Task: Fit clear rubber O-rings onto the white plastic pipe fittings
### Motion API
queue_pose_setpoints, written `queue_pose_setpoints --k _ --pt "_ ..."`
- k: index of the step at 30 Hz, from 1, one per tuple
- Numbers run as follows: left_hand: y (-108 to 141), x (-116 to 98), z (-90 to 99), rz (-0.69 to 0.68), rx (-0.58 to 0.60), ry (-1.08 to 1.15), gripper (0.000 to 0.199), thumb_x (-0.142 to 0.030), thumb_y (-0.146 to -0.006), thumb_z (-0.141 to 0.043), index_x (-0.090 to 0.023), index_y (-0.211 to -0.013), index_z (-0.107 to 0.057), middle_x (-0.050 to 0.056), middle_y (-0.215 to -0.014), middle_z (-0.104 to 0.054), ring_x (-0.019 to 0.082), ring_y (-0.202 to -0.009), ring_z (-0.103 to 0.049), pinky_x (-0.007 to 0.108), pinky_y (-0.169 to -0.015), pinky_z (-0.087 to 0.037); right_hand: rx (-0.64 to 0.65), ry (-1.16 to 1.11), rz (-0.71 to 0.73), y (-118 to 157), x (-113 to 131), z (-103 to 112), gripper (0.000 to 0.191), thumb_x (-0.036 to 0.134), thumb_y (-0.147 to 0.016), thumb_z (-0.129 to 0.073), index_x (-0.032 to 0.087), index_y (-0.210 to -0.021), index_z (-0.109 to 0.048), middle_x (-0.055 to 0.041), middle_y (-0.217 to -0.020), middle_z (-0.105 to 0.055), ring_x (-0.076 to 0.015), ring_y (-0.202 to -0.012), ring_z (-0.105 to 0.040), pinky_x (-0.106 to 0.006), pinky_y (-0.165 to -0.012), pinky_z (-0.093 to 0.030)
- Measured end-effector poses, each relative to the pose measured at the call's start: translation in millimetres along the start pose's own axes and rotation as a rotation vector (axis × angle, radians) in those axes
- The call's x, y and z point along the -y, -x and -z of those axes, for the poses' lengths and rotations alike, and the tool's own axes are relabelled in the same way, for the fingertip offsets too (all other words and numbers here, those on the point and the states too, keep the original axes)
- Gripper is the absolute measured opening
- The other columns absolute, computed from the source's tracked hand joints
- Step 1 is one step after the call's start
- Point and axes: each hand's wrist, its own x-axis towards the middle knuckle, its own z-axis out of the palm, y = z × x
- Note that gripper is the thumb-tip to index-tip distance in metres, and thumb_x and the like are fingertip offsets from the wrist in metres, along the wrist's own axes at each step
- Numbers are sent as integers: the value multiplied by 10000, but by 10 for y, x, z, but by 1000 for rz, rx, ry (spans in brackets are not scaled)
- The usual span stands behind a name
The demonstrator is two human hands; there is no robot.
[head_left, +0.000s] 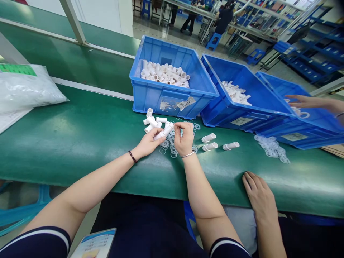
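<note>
My left hand [149,144] is closed around a white plastic pipe fitting [168,129], tilted with its upper end toward my right hand [185,138]. The fingers of that hand are pinched together at the fitting's upper end; whatever is between them is too small to make out. Several more white pipe fittings [152,122] lie in a small pile just beyond my left hand. Under and around both hands, thin translucent rings [173,145] are scattered on the green tabletop [88,143]. To the right of my right hand lie three separate white fittings [210,146].
Blue bins with white parts stand along the back: left bin [172,95], middle bin [242,111], right bin [298,132]. A co-worker's hand [309,101] reaches into the right one; another hand [259,191] rests at the table edge. More rings [272,147] and a plastic bag [29,87] lie on the table.
</note>
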Motion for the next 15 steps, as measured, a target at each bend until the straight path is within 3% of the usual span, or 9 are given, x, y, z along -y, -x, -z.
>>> queue_pose_setpoints --k 8,11,15 --pt "13 -58 -10 43 -29 115 310 -302 -771 -666 -173 -1041 -586 29 -953 -594 134 -799 -526 242 -747 -415 -88 -39 -175 21 -68 -23 172 327 -947 -438 211 -1004 -552 -72 -928 -600 -196 -866 -563 -374 -802 -474" --pt "33 -141 17 -11 -93 -21 265 -271 -769 -652 -180 -1015 -610 29 -947 -610 159 -841 -531 255 -789 -407 -53 -19 -246 21 -108 -38 192 344 -952 -422 205 -1007 -541 -76 -935 -607 -192 -869 -578 -355 -789 -487" --pt "37 -186 90 -154 -115 -362 279 -257 -768 -644 -213 -1043 -650 68 -1042 -606 239 -997 -529 331 -921 -385 71 21 -171 14 -137 -32 159 306 -948 -427 208 -976 -549 -65 -908 -615 -192 -857 -568 -345 -775 -486"
